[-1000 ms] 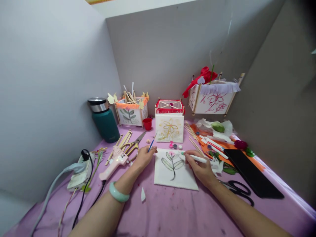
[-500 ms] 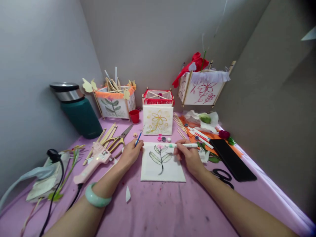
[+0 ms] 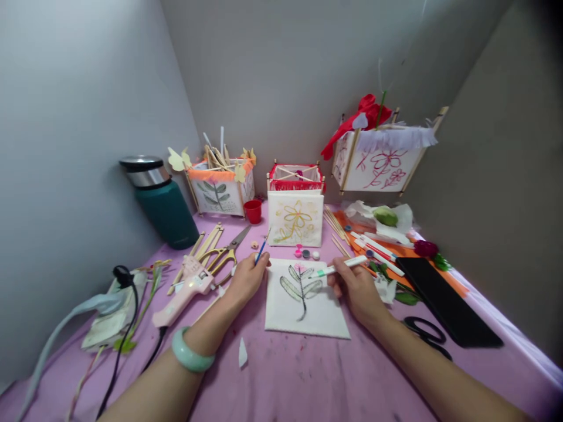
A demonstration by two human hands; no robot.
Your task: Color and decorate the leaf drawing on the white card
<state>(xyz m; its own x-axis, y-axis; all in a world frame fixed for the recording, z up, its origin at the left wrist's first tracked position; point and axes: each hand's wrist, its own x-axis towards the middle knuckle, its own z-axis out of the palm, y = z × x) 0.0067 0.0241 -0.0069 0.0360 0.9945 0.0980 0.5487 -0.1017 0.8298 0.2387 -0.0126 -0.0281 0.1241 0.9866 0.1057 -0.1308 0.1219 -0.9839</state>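
A white square sheet with a dark-stemmed leafy plant drawing and a pink bloom lies flat on the purple table. My right hand holds a white marker with a green tip, its tip just over the sheet's right leaves. My left hand rests at the sheet's left edge and grips a thin blue paintbrush pointing up. A pale green bangle circles my left wrist.
Behind the sheet stand small paint pots and a panel with a yellow flower. Left: gold scissors, pink glue gun, teal flask. Right: markers, black tablet, black scissors. Paper lanterns line the back wall.
The view has shifted slightly. My right hand has tilted the marker so its green tip points down-left over the leaves. My left hand still holds the brush beside the sheet.
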